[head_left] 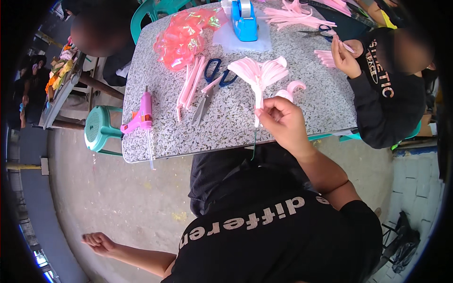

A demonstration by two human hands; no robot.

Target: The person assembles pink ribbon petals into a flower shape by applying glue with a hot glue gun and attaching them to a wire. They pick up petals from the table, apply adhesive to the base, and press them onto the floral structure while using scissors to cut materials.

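My right hand [282,121] is raised over the near edge of the speckled table [226,127], its fingers pinched on the stem of a pink paper flower [261,74] whose folded petals fan out above. A thin green wire [255,141] hangs down from the stem. A curled pink strip [293,88] lies just beside my fingers. My left hand [98,243] hangs far out to the side over the concrete floor, loosely curled and holding nothing.
A pink glue gun [140,118] lies at the table's left edge. Blue-handled scissors [212,82], pink strips [188,87], crumpled pink cellophane [185,37] and a blue tape dispenser [244,20] sit on the table. Another person's hands [346,54] work at the right. A green stool [98,128] stands left.
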